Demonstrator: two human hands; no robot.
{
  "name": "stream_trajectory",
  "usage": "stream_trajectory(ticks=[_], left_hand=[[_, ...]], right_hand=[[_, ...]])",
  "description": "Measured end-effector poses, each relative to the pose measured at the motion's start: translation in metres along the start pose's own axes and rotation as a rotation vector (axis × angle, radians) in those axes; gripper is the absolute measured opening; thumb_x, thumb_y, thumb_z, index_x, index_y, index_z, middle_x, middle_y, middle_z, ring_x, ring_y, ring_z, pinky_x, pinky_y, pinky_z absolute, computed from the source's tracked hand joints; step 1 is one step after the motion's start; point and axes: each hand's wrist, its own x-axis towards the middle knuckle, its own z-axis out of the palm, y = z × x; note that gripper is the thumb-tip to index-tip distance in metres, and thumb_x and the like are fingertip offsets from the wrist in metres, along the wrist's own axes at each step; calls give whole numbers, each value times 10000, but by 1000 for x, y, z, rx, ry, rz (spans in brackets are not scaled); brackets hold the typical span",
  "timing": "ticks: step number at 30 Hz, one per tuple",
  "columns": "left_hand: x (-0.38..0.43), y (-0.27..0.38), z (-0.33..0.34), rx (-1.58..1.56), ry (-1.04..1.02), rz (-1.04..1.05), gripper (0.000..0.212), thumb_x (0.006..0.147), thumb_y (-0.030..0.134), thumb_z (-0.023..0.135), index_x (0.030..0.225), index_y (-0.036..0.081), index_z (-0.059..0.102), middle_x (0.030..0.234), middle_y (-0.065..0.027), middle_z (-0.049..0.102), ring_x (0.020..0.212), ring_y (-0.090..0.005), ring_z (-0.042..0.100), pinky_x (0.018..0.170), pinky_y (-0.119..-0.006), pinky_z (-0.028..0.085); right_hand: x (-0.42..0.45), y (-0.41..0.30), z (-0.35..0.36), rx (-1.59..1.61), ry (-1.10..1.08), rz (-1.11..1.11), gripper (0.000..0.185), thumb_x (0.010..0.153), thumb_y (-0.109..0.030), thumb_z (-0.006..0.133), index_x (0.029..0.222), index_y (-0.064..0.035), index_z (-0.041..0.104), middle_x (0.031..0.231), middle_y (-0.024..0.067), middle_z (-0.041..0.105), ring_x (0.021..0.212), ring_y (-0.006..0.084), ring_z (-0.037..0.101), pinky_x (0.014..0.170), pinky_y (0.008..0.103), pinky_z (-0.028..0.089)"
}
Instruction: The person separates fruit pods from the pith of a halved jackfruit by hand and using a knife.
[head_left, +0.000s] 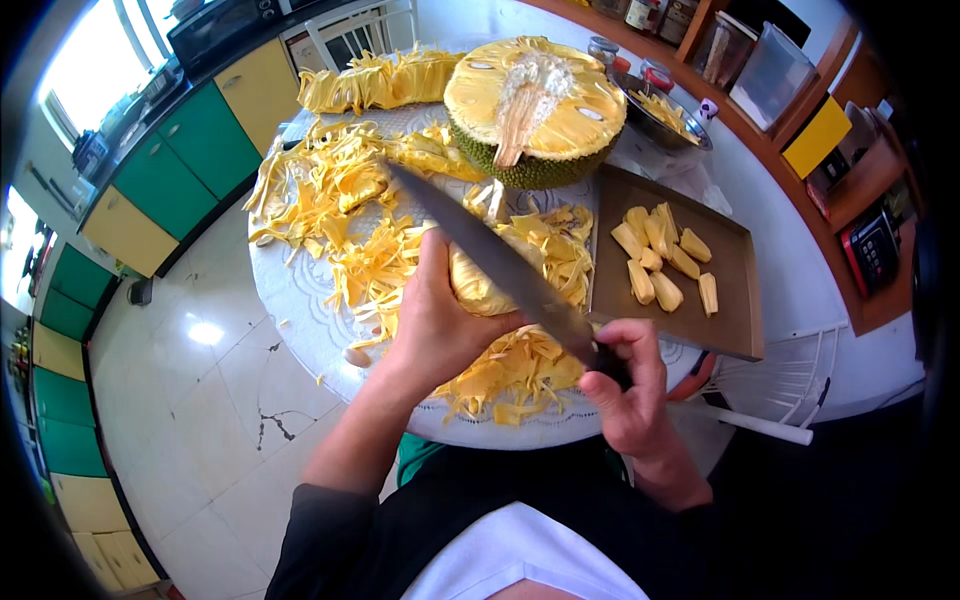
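Observation:
My right hand (628, 390) grips the dark handle of a large kitchen knife (495, 259), whose long blade slants up to the left. Beneath the blade, my left hand (446, 322) holds a rounded piece of jackfruit (480, 285), partly hidden by the knife and the fingers. Whether the edge touches the fruit I cannot tell. Yellow jackfruit shreds (352, 172) are heaped around both hands. At the back, a large cut jackfruit (536, 105) shows its pale core and green spiky rind. A peeled jackfruit section (382, 81) lies to its left.
Several jackfruit pods (660, 247) lie in a shallow brown cardboard box (720, 330) on the right. Behind it, a metal bowl (694, 142) holds yellow pieces. The round table (289, 300) has a lace-patterned cover. A white rack-like frame (780, 382) stands by its right edge.

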Motion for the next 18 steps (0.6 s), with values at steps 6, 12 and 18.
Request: stream_trajectory(ticks=[6,12,18], left_hand=[[-14,-1,13,14,20,203,889,682,188,845,1303,-88,271,1082,-150,494,1012,-195,506,924,-331,400],[-15,-17,22,-337,54,246,818,636,100,860,1254,-12,335,1143,-90,452,1040,-161,500,879,-295,438],[-18,-6,12,-249,3,169,818,630,153,860,1284,-12,397,1192,-141,508,1088,-217,525,926,-315,417]], right_hand=[[5,-13,23,-212,-47,-26,521,822,-296,732,1162,7,480,892,148,631,750,247,653,667,321,517],[7,-12,22,-336,-93,-100,679,834,-315,703,1330,37,402,1038,204,625,819,295,668,716,350,531],[6,-9,20,-241,-183,-81,775,828,-358,698,1386,39,335,1052,241,618,838,338,660,729,361,525]])
